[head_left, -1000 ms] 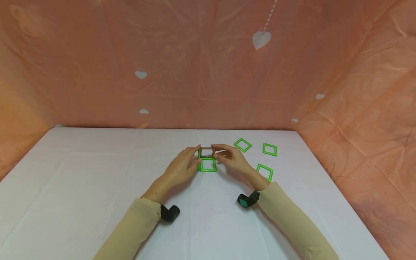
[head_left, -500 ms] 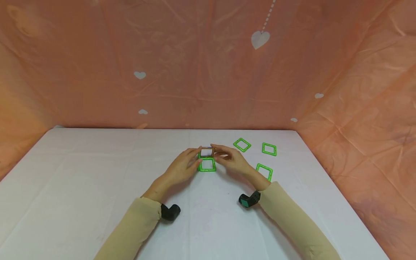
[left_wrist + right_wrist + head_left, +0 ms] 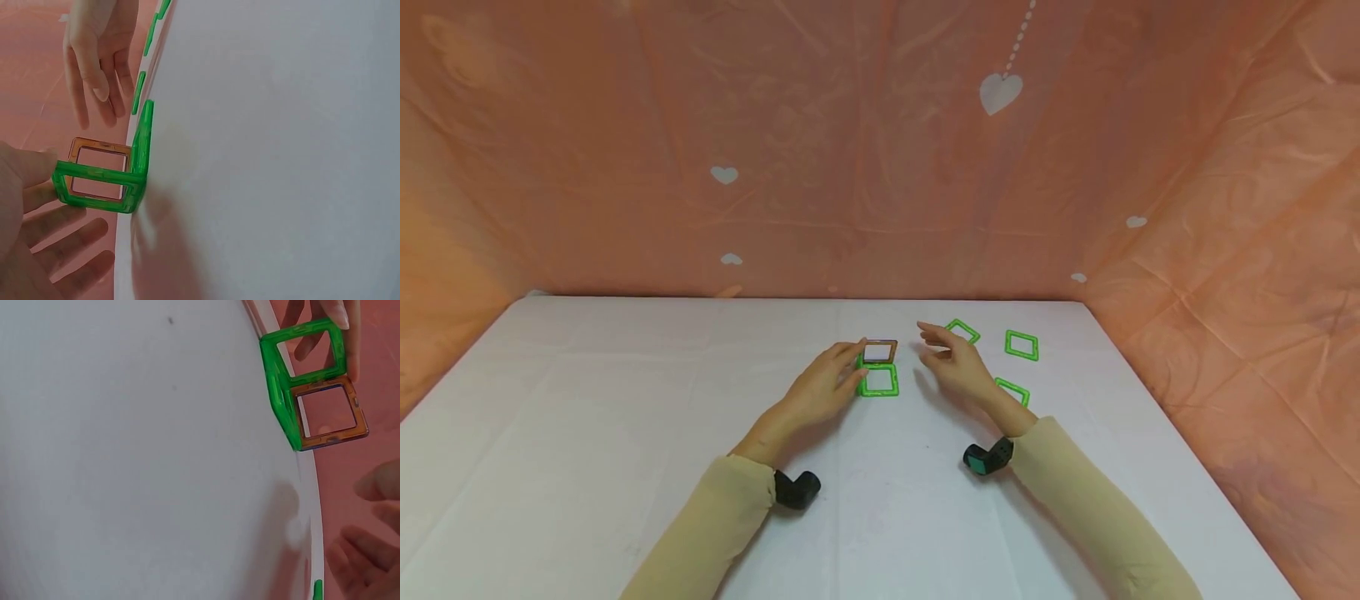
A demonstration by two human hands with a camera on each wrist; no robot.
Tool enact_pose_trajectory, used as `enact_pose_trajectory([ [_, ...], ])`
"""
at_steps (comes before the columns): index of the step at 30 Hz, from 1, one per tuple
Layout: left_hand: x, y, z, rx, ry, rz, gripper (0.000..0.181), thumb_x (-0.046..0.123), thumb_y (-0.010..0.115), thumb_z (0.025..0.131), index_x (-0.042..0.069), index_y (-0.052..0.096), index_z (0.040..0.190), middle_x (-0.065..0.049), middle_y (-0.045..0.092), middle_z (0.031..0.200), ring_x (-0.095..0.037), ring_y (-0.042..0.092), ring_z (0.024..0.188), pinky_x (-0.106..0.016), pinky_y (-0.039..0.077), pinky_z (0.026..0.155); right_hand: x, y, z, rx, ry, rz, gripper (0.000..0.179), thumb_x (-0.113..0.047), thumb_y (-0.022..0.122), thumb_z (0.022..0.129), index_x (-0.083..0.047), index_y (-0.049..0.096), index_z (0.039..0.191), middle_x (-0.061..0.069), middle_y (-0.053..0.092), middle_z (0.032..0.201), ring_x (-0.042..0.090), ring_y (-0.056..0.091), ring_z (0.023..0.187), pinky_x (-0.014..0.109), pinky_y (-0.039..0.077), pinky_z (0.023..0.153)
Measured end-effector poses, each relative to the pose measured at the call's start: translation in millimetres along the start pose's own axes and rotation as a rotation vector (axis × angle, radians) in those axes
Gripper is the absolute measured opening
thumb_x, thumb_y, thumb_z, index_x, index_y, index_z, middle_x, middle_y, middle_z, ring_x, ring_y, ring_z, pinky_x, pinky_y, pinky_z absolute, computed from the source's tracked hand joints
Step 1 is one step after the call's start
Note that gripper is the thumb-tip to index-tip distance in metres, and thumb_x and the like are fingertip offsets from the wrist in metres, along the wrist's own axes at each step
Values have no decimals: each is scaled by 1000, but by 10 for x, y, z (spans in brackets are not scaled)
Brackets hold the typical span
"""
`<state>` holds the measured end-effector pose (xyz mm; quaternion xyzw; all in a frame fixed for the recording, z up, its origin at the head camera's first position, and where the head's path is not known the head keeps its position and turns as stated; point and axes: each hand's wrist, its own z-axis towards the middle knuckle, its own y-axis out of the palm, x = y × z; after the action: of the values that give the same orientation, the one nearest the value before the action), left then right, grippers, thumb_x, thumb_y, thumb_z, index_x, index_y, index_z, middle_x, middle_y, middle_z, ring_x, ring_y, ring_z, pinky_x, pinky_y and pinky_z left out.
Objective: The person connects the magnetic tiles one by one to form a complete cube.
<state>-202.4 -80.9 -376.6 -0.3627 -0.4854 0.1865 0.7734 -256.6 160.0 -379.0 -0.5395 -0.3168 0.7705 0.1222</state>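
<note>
Three square magnetic tile frames stand joined in a corner. A green tile (image 3: 880, 393) lies flat on the white table, a second green tile (image 3: 306, 329) stands upright along its left side, and an orange tile (image 3: 334, 436) stands along its back edge. My left hand (image 3: 820, 385) pinches the upright green tile between thumb and forefinger, its other fingers spread behind, as the left wrist view shows. To the right of the corner, my right hand (image 3: 958, 368) hovers apart from the tiles, fingers loosely bent and holding nothing.
Three loose green tiles lie to the right: a diamond-turned tile (image 3: 967, 328) partly behind the right hand, another tile (image 3: 1022, 357) farther right, and a near tile (image 3: 1012, 385) partly covered by the right wrist. An orange cloth (image 3: 850, 167) with white hearts hangs behind the table.
My right hand has let go of the orange tile and moved right, away from it. The orange tile stays standing; my left hand keeps its place on the green tile.
</note>
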Motion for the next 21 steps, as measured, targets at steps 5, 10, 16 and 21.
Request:
enact_pose_trajectory([
  [5, -21, 10, 1, 13, 3, -22, 51, 17, 55, 97, -4, 42, 141, -22, 51, 134, -37, 51, 123, -50, 41, 104, -12, -57, 33, 67, 101, -44, 59, -10, 67, 86, -1, 45, 140, 22, 47, 142, 37, 47, 129, 48, 44, 102],
  [10, -35, 10, 2, 14, -5, -75, 51, 16, 56, 97, -4, 42, 141, -21, 51, 134, -35, 54, 119, -49, 42, 102, -16, -113, 91, 64, 185, -79, 69, -18, 73, 83, -1, 42, 143, 23, 39, 146, 36, 38, 136, 48, 38, 108],
  [16, -56, 20, -1, 16, -23, -135, 51, 17, 56, 97, -3, 42, 142, -20, 51, 135, -34, 56, 117, -49, 43, 101, 86, -178, 134, 42, 230, -158, 72, -22, 71, 85, 3, 38, 144, 27, 37, 146, 40, 32, 137, 52, 29, 112],
  [21, -61, 20, -9, 16, -40, -195, 51, 15, 57, 96, -3, 42, 142, -20, 50, 135, -35, 56, 117, -47, 45, 100, 170, -225, 187, 17, 303, -208, 75, -24, 70, 85, 4, 35, 145, 28, 36, 146, 42, 31, 137, 51, 27, 114],
])
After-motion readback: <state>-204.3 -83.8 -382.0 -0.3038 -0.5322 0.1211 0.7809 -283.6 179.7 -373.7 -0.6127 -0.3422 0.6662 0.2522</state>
